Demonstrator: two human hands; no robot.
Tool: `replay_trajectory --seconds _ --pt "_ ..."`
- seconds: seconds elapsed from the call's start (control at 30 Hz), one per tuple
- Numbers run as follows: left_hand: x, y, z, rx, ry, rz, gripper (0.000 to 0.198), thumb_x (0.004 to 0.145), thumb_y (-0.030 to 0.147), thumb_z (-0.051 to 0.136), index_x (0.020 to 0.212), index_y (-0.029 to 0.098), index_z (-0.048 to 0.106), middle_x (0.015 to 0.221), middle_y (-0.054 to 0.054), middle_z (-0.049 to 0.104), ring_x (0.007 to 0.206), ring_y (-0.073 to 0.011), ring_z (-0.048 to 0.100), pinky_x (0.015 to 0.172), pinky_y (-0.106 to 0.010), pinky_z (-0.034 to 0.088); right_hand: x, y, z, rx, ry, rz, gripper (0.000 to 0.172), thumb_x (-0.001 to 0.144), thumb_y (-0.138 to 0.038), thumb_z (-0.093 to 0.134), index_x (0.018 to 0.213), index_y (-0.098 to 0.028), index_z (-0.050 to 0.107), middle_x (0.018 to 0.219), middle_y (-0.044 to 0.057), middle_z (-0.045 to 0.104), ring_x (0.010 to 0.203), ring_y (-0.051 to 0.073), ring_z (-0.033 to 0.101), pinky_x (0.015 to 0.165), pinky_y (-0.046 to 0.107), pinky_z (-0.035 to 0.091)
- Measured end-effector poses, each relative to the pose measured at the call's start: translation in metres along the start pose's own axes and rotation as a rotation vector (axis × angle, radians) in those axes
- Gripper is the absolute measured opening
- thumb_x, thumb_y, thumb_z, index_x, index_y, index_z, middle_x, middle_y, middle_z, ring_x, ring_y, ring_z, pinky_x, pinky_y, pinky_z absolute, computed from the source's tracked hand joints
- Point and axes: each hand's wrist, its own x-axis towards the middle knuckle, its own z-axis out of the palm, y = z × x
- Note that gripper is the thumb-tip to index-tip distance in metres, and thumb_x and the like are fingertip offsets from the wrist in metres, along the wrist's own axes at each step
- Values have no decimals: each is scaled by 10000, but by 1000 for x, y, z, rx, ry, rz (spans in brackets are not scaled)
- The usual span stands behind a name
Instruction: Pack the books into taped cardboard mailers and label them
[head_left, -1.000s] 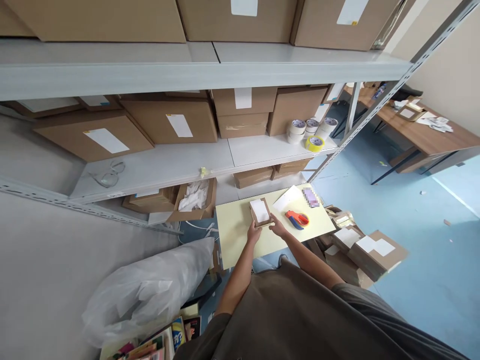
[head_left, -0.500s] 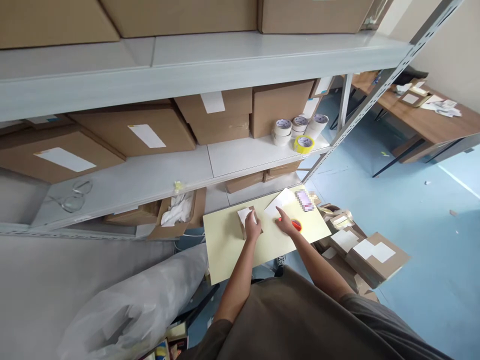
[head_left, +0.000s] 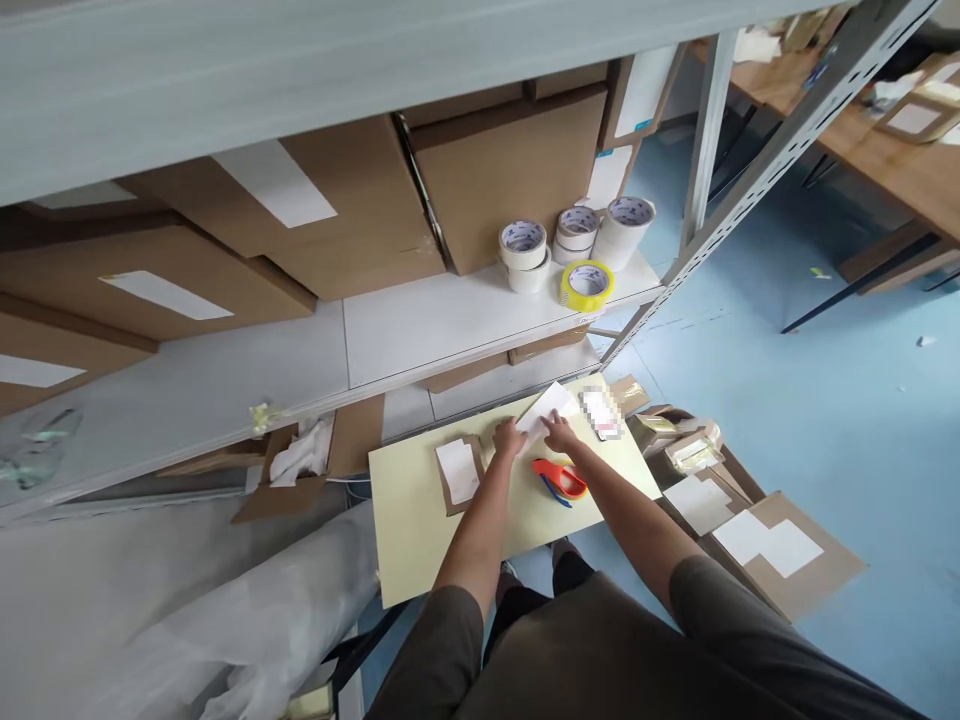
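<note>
At lower centre, the loosely curled left hand (head_left: 510, 438) and right hand (head_left: 559, 433) are touching the lower edges of a white rectangular paper sheet (head_left: 553, 399), its length slanting up-right; grip unclear.

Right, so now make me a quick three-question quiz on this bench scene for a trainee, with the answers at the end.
1. Multiple choice: what are the left hand and the right hand both at?
A) the white rolls
B) the paper
C) the plastic bag

2. True or false: the yellow tape is on the shelf.

3. Fill in: on the table, the box lies to the ____ of the paper, as the person sees it.

Key: 1. B; 2. true; 3. left
</note>
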Motion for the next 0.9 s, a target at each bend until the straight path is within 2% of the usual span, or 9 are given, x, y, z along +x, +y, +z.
replay_trajectory --seconds 0.1,0.17,0.3,0.47,0.57,0.63,0.73,0.8,0.9 --pt "8 0 4 -10 12 -54 391 820 217 824 1198 152 751 1299 -179 747 1253 -338 667 1028 -367 474 5 -10 11 -72 -32 69 905 913 -181 622 1716 -370 251 1825 69 27 1655 409 138 1195 549 409" --pt "9 0 2 -45 11 -77 286 860 198 780 1143 158 768 1207 -149 783 1126 -286 719 953 -328 492 3 -16 17 -90 -28 115 921 913 -211 639 1718 -386 227 1825 80 34 1646 425 156 1174 576 412" --pt "9 -2 -13 -48 47 -49 174 915 194 710 1057 188 810 1102 -101 815 1025 -243 745 890 -299 505 -6 -19 23 -93 5 162 869 912 -246 651 1699 -355 300 1813 106 120 1621 431 217 1157 586 409" --pt "1 -2 -34 -60 35 133 151 889 177 724 970 207 848 1090 -83 824 1049 -235 744 968 -306 517 -20 -9 19 78 144 105 741 908 -270 632 1626 -276 448 1732 155 336 1538 389 381 1142 538 434" --pt "-12 3 -48 -100 42 272 159 876 201 748 997 210 852 1136 -89 810 1120 -230 722 1039 -312 507 -30 -7 10 344 271 -78 598 901 -382 636 1477 -228 593 1515 158 599 1362 325 566 1064 434 493" --pt "-22 9 -61 -96 9 346 185 873 241 757 1028 220 854 1134 -88 804 1128 -234 714 1058 -327 512 -37 -8 3 498 271 -205 415 883 -461 627 1211 -219 709 1204 121 748 1107 296 675 917 384 535" --pt "-33 18 -84 -54 -62 416 353 790 238 821 1143 237 840 1203 -82 787 1155 -249 702 1074 -333 514 -47 -6 -12 642 294 -306 335 856 -563 593 797 -235 626 780 50 701 763 247 634 701 341 496" --pt "-36 24 -98 -5 -105 414 444 715 204 862 1157 230 833 1222 -80 784 1175 -272 691 1076 -343 511 -54 -1 -23 720 339 -336 379 824 -612 598 724 -250 543 700 24 650 690 222 589 643 323 463" --pt "-39 34 -109 -4 -134 380 361 686 180 873 1045 177 838 1161 -94 803 1141 -301 685 1045 -360 510 -65 13 -39 796 335 -327 397 781 -636 630 720 -259 522 680 8 648 691 217 613 633 311 473"
